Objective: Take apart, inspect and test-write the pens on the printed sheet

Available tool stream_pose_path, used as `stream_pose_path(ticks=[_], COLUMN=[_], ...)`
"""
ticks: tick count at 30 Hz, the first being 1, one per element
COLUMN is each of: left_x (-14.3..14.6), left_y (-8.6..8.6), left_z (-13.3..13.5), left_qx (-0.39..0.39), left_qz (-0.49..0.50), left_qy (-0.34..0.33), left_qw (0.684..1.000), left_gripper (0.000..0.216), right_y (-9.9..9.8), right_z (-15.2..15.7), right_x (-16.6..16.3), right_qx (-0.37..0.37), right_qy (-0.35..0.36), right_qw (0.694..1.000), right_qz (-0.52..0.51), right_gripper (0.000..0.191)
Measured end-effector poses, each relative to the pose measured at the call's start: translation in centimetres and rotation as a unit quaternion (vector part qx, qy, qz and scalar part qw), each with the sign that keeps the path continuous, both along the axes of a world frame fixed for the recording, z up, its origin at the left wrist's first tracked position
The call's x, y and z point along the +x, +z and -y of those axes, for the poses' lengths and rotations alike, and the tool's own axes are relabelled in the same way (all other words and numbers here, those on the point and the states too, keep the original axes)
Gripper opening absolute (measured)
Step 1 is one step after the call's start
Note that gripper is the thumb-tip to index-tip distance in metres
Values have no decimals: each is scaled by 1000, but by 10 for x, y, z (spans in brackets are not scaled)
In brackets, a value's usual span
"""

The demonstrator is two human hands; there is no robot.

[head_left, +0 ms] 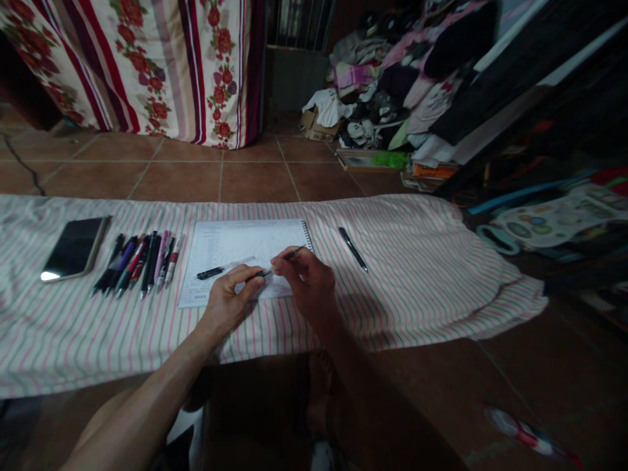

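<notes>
Over a spiral notebook with a printed, marked page, both my hands are close together. My left hand pinches a short dark pen part between thumb and fingers. Just to its right, my right hand grips a thin dark pen piece, its end pointing up and right. Whether the two pieces touch is too small to tell. On the page by my left hand lie a black pen barrel and a clear pen tube.
Left of the notebook, several pens lie side by side, with a smartphone beyond them. A single black pen rests on the striped cloth at right. A bottle is on the floor.
</notes>
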State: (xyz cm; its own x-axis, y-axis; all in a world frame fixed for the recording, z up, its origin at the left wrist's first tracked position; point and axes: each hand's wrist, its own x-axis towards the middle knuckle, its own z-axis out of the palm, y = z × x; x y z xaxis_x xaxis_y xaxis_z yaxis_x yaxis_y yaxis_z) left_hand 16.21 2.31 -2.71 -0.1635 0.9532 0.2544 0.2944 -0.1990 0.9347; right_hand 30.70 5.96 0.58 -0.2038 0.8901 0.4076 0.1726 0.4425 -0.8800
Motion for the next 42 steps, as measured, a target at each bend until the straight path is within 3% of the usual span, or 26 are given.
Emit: stream_pose_path(ticks=[16, 30, 38, 42], left_x=[4, 20, 25, 24], left_y=[7, 4, -11, -16], left_z=[1, -33, -52, -53], left_qx=[5, -38, -18, -50], left_qz=[23, 76, 94, 114], left_qy=[-24, -36, -29, -26], left_qw=[999, 996, 995, 992], left_gripper=[14, 18, 18, 22], right_y=[-7, -17, -25, -24], right_z=[5, -17, -34, -38], right_x=[-7, -1, 4, 8], right_qx=[-19, 7, -65, -99], right_qy=[-6, -61, -84, -91], right_qw=[1000, 998, 994, 991], right_qz=[-14, 25, -13, -24], right_gripper=[9, 13, 15, 17])
